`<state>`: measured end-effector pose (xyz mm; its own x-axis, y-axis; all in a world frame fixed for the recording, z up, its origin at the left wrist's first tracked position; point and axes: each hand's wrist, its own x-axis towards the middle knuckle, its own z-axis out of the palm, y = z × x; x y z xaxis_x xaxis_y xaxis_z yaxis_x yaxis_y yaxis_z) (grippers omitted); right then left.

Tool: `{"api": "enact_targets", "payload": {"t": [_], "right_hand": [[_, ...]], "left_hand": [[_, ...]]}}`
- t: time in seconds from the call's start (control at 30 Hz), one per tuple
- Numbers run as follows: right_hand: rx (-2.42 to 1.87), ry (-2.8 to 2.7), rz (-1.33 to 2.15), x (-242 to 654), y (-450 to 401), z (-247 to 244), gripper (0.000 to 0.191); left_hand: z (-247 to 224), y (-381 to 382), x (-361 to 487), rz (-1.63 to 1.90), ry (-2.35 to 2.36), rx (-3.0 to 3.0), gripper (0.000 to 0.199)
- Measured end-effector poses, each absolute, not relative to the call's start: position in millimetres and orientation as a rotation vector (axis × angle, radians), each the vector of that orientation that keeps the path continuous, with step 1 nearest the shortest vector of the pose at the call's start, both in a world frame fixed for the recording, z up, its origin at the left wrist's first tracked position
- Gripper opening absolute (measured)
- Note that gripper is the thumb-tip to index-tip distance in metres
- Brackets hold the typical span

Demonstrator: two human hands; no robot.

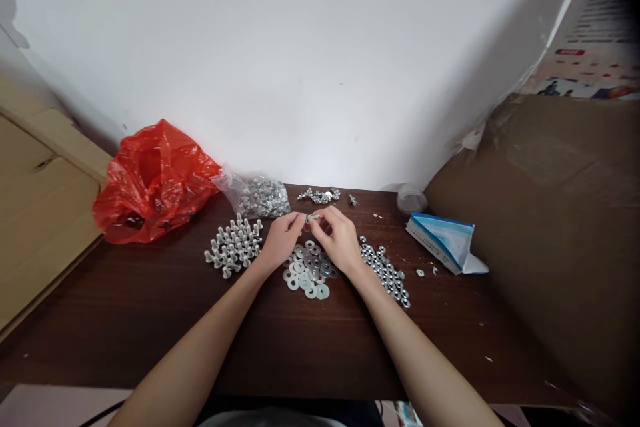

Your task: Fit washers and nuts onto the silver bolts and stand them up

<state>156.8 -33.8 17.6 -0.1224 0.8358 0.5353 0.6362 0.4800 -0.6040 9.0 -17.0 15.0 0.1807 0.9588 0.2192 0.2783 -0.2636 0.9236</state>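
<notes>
A small metal bolt (312,217) is held level between my two hands, above the washers. My left hand (283,238) pinches one end of it with thumb and forefinger. At the other end, the fingertips of my right hand (342,237) close round it; whether a nut or washer is on it there, I cannot tell. Flat washers (305,277) lie in a loose pile below both hands. Several bolts (233,247) stand on their heads left of my left hand. To the right of my right hand, hex nuts (390,273) are spread out, partly behind the wrist.
Against the wall are bolt assemblies (320,197) and a clear bag of hardware (265,197). A red plastic bag (155,180) lies at left, near a cardboard box (45,213). A blue-white packet (445,240), a clear round container (411,199) and a large brown box (560,227) are at right.
</notes>
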Motion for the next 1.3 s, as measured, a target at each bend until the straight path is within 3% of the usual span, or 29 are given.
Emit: {"api": "enact_targets", "payload": {"t": [0.7, 0.93, 1.3], "right_hand": [[-1.084, -1.862, 0.415, 157, -32, 16, 0.01], [-1.14, -1.842, 0.364, 157, -32, 16, 0.008], [-1.082, -1.771, 0.363, 157, -33, 20, 0.008]], "left_hand": [[7, -11, 7, 1.123, 1.187, 1.651, 0.045], [18, -15, 8, 1.25, 1.141, 1.4, 0.028], [22, -17, 9, 1.199, 1.153, 1.402, 0.037]]}}
